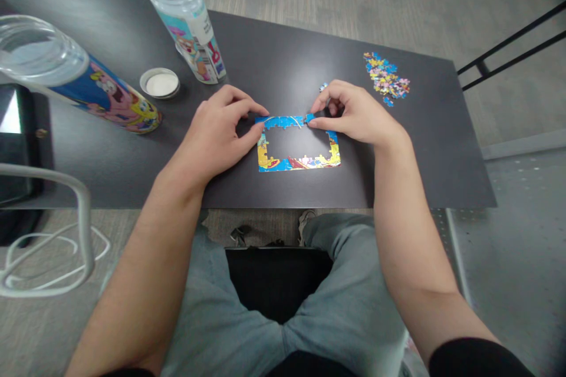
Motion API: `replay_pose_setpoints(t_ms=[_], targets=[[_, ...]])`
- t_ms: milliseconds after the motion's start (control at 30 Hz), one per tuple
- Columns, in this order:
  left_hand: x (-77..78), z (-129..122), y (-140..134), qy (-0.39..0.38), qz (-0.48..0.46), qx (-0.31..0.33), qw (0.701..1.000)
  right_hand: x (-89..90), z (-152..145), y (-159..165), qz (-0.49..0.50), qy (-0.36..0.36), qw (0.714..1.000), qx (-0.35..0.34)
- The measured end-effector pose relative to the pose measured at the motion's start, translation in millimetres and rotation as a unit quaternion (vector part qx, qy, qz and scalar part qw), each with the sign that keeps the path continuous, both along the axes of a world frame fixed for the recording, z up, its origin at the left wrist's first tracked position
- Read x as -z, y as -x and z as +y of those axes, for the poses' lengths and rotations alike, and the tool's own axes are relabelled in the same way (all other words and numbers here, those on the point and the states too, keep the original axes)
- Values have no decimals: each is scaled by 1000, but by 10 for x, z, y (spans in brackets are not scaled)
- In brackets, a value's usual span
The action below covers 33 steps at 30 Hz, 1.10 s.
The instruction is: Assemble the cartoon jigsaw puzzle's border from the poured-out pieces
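A jigsaw puzzle border (pixel 283 164) lies on the dark table, a rectangle of joined pieces around a bare middle. Its top edge is blue, and its lower edge mixes yellow, red and blue. My left hand (pixel 225 123) rests at the top left corner, thumb and forefinger apart and touching the border. Between the thumb and forefinger of my right hand (pixel 349 112) is a small blue puzzle piece (pixel 309 118), held at the top edge, right beside the joined blue pieces. My right fingers partly cover the top right of the border.
A heap of loose puzzle pieces (pixel 384 76) lies at the back right. Another loose piece (pixel 323 87) sits behind my right hand. On the left stand two clear jars with cartoon labels (pixel 188 23) (pixel 106 91), a round lid (pixel 160 83), a black device (pixel 17 141) and a white cable (pixel 84 218).
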<state>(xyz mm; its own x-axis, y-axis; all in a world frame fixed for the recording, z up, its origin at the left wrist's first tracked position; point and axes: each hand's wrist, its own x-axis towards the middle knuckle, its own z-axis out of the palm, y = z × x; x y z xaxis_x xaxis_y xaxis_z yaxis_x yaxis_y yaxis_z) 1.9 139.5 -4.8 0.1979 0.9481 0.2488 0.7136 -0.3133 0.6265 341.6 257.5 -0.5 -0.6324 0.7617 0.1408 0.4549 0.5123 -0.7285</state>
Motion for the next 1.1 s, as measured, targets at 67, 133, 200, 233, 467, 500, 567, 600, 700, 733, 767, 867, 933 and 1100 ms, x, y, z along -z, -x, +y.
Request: replay_pose_setpoints(t_ms=[67, 133, 200, 233, 467, 500, 567, 600, 700, 733, 767, 867, 933, 1100], targets=[[-10, -3, -4, 3, 5, -2, 1000, -2, -10, 30, 4, 1, 1000, -6], [-17, -6, -6, 4, 8, -3, 1000, -3, -20, 56, 3, 2, 1000, -8], [-18, -9, -6, 4, 12, -3, 1000, 0, -27, 68, 0, 5, 1000, -5], [-18, -10, -5, 4, 13, -3, 1000, 3, -28, 68, -1, 7, 1000, 0], [-16, -17, -7, 3, 18, -4, 1000, 24, -7, 43, 23, -6, 999, 43], [-16, -17, -7, 4, 18, -5, 1000, 24, -9, 48, 21, -6, 999, 42], [-14, -14, -7, 7, 17, -6, 1000, 21, -21, 67, 15, -1, 999, 37], [-13, -12, -6, 9, 15, -7, 1000, 19, -30, 80, 13, 2, 999, 34], [-10, -7, -8, 10, 10, -7, 1000, 12, -58, 127, 2, 5, 1000, 24], [-11, -6, -9, 10, 10, -8, 1000, 10, -64, 141, -3, 2, 1000, 21], [-13, -6, -11, 10, 9, -8, 1000, 11, -64, 150, -6, -2, 1000, 18], [-19, -8, -15, 14, 9, -11, 1000, 35, -10, 129, -5, -21, 999, 33], [-21, -8, -14, 15, 12, -11, 1000, 82, 84, 56, 5, -44, 996, 71], [4, 8, 12, 6, 15, -6, 1000, 254, 339, -224, -4, -91, 980, 175]])
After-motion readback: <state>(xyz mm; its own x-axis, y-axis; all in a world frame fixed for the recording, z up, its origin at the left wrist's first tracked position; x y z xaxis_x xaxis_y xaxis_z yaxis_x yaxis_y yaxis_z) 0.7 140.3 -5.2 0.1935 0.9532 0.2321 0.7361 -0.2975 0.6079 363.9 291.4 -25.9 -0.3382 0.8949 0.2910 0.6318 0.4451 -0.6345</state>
